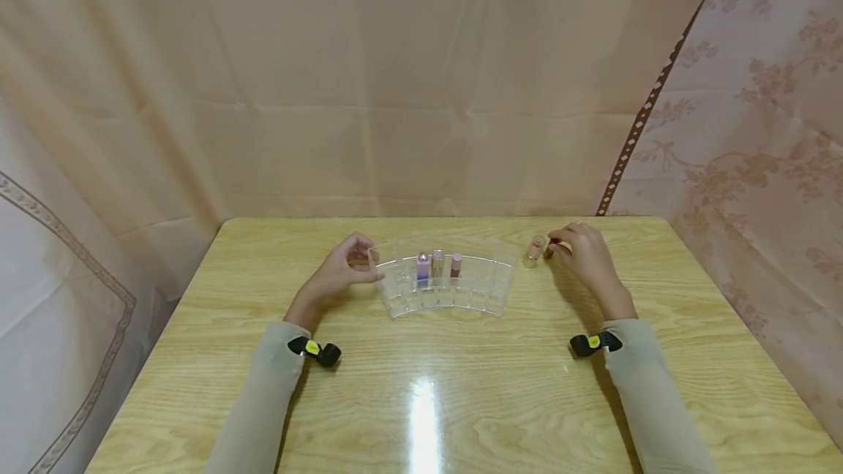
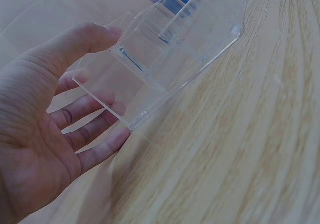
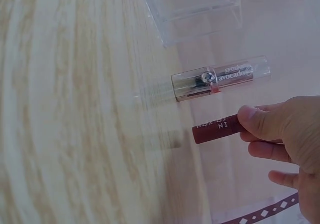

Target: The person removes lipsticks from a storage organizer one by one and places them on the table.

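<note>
A clear lipstick organizer with a curved front stands mid-table. My left hand grips its left end, thumb on the upper edge and fingers behind the side wall. In the organizer stand a lilac tube, a clear-and-gold tube and a pink-capped tube. To its right, my right hand pinches a dark red lipstick tube by its upper end. The tube's lower end hangs slightly above the table. Close by, a clear lip balm tube marked "avocado" stands upright.
The wood-grain table reflects a bright light near its front. A beige curtain hangs behind the back edge, with a flowered cloth on the right and a pale cloth on the left.
</note>
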Motion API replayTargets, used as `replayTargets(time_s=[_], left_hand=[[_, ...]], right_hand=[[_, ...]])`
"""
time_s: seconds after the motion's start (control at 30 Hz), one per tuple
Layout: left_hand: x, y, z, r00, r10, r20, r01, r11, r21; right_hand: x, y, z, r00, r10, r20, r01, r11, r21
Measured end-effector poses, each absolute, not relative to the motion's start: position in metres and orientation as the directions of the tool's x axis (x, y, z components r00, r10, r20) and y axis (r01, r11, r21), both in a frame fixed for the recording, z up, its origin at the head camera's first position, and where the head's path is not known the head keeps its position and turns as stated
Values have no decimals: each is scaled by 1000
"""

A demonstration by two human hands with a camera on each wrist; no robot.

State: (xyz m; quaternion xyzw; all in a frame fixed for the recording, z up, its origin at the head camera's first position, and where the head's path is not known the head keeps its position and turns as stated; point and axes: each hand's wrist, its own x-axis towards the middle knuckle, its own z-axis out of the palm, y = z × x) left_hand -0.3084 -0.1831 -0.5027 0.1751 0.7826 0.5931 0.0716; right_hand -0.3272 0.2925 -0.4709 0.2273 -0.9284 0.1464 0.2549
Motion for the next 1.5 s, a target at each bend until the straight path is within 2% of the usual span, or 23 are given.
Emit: replayTargets(time_s=[0.57, 1.5], left_hand=[[-309, -183, -504, -930, 356, 94, 181, 221, 958], [-308, -184, -503, -926, 363, 106, 199, 230, 953]], right_hand=[[-327, 293, -475, -767, -350, 537, -505, 846, -169], [-324, 295, -470, -836, -319, 446, -449, 866, -222]])
